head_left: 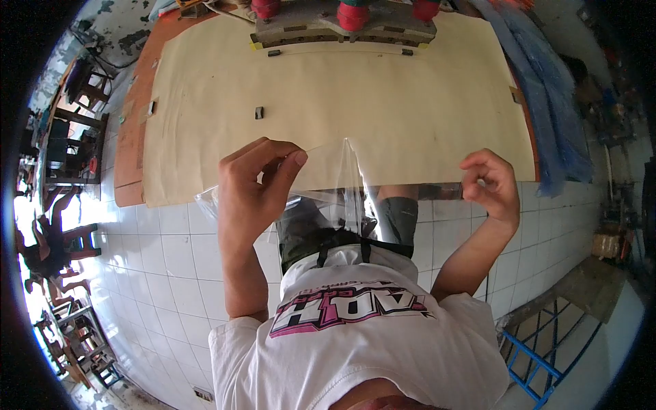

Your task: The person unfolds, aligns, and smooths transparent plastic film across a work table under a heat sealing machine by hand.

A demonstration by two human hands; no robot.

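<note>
Clear plastic film (350,178) stretches between my hands at the front edge of the table, with a raised fold near its middle. My left hand (263,171) pinches the film between thumb and fingers. On the other side my right hand (490,186) has curled fingers closed at the film's far end. Part of the film hangs below the table edge over my lap, and a loose bit shows left of my left wrist. Beneath the film's upper part lies a pale yellow sheet (328,89) covering the table.
At the back stands a heavy metal block (301,31) with red fittings (352,16). Small dark pieces (259,113) sit on the sheet. Bluish plastic sheeting (547,96) drapes over the right side. A blue metal frame (540,359) stands at lower right. Another person (51,239) is at far left.
</note>
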